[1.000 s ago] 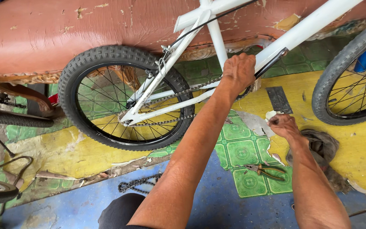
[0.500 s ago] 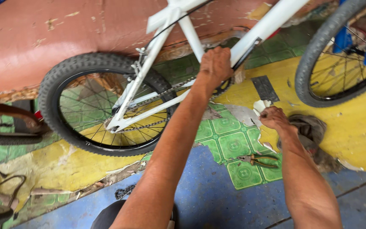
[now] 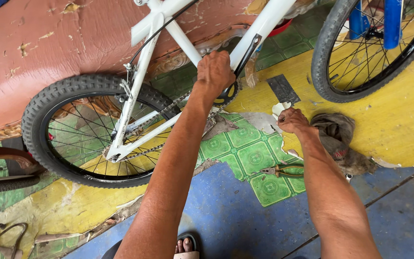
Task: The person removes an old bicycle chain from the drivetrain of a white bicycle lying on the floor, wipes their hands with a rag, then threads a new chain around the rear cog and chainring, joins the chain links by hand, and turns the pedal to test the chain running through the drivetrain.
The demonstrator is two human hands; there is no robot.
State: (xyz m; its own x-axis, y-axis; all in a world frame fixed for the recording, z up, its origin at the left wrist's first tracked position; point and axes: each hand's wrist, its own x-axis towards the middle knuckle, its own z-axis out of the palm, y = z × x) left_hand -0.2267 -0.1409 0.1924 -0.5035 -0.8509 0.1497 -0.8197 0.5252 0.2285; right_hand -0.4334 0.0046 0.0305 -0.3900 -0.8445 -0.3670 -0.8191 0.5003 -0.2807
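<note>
Left hand [image 3: 219,72] stays clamped on the white bicycle [image 3: 178,36] at its crank, while right hand [image 3: 291,120] has lowered, apparently fisted on something small.

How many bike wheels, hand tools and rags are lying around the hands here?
Bike wheels: 2, the rear wheel and the front wheel
Pliers: 1
Rag: 1
Total: 4

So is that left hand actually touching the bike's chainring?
Touching. The head view shows the left hand closed over the chainring, no gap between them.
</note>
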